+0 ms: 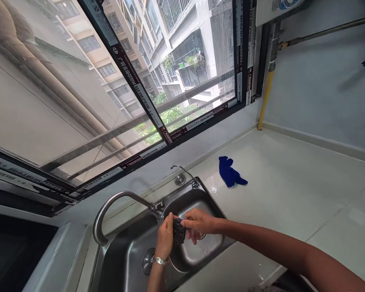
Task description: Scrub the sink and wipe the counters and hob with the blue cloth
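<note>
Over the double sink, my left hand [165,237] is closed on a dark, glinting scouring pad [179,231] with a rough, mesh-like surface. My right hand [199,223] pinches the pad's other side, its lower fingers curled beneath. Parts of the pad are hidden by the fingers. Below both hands lies the smaller right basin [214,209] of the stainless steel sink. A silver bracelet [161,260] circles my left wrist.
A curved steel faucet [109,200] arches over the left basin [120,247], which has a round drain [147,261]. A thin small tap [185,170] and a round metal strainer [180,179] are behind. A blue cloth [229,173] lies on the white counter [280,194].
</note>
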Demonstrator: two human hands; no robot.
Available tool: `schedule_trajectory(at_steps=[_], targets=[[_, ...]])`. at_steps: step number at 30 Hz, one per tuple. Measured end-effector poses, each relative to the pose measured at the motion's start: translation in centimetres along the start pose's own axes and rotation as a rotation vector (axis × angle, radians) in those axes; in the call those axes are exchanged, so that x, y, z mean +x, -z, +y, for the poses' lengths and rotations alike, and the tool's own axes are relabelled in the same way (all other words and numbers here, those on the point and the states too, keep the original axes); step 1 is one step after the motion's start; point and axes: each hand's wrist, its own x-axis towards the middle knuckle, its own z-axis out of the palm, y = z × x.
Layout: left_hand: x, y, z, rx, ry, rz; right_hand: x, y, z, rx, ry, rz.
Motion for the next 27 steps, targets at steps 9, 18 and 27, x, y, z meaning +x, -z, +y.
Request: schedule_trajectory(at_steps=[9,18,27], targets=[[-2.0,2.6,-1.9,-0.200,0.128,-0.168,-2.4,0.8,0.4,0.371,0.084,0.043],[-2.8,1.6,-2.1,-0.323,0.218,-0.069,-2.4,0.3,2.1,0.623,-0.013,0.135],[-3.3,-4.2,-3.3,-0.518,0.367,-0.155,-6.5,0.0,2.4,0.917,0.167,0.312]])
